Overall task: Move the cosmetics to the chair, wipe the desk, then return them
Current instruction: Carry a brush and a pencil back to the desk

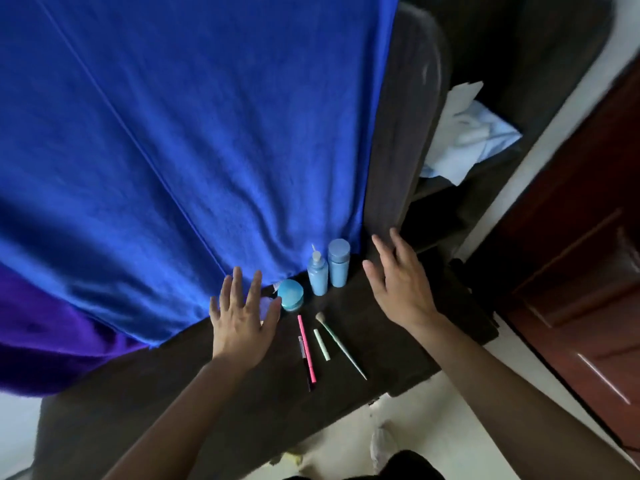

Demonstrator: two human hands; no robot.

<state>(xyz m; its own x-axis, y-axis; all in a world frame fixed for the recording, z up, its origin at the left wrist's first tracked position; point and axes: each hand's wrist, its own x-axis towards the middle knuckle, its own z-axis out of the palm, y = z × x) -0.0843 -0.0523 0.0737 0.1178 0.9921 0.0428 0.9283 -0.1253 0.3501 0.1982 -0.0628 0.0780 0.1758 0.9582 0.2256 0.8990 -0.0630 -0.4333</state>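
Observation:
On the dark desk [363,306] stand a pale blue pump bottle [318,273] and a pale blue capped bottle [338,262], side by side against the blue cloth. A round turquoise jar [291,295] sits left of them. In front lie a pink pen [307,348], a dark pen [304,362] beside it, a small pale green stick [321,344] and a makeup brush [339,344]. My left hand [242,322] hovers with fingers spread just left of the jar. My right hand [398,282] is spread open right of the bottles. Neither hand holds anything.
A large blue cloth [194,140] hangs over the back of the desk, with purple fabric [52,341] at lower left. A light blue cloth [474,140] lies on a dark surface at upper right. A reddish wooden cabinet [588,271] stands at right.

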